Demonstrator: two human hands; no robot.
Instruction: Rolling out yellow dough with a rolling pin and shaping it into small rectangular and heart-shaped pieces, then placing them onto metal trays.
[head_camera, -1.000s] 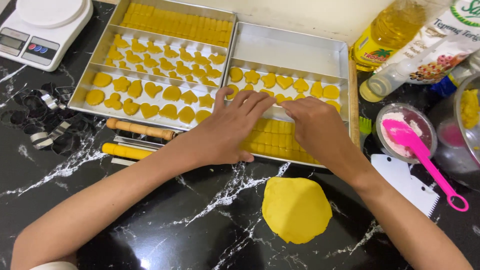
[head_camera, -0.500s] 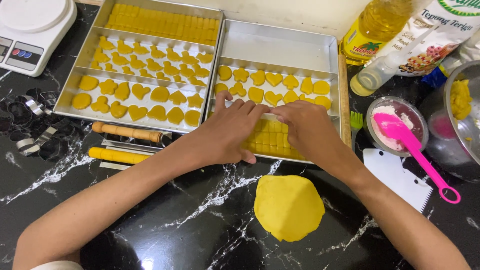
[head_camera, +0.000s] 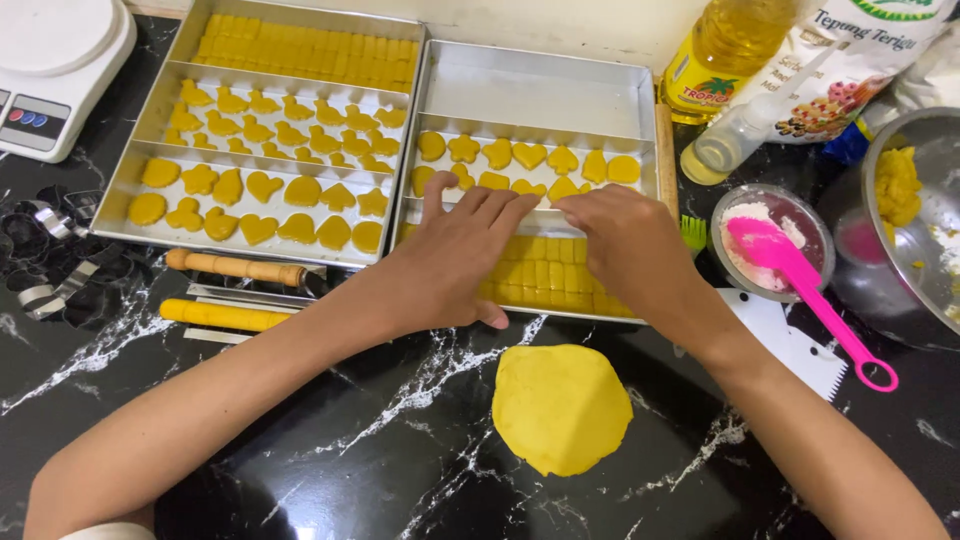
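My left hand (head_camera: 455, 255) lies flat over the near row of the right baking tray (head_camera: 540, 90), fingers spread on small square yellow dough pieces (head_camera: 545, 275). My right hand (head_camera: 620, 245) rests beside it on the same row, its fingertips pinched at the row's far edge; what they grip is hidden. Cut-out yellow cookie shapes (head_camera: 530, 160) fill the tray's middle row. A flat round of yellow dough (head_camera: 560, 405) lies on the black marble counter just in front of both hands.
A left baking tray (head_camera: 150, 225) holds several rows of yellow shapes. A wooden rolling pin (head_camera: 235, 267), yellow stick (head_camera: 215, 316), metal cutters (head_camera: 45, 290), kitchen scale (head_camera: 55, 70), oil bottle (head_camera: 725, 50), flour bowl with pink spatula (head_camera: 790, 260), white scraper (head_camera: 800, 350), and steel bowl (head_camera: 920, 230) surround.
Both hands stay on the right tray's near row, shifting slightly. The fingers of my left hand have spread flatter, and my right hand's fingertips have drawn together near them.
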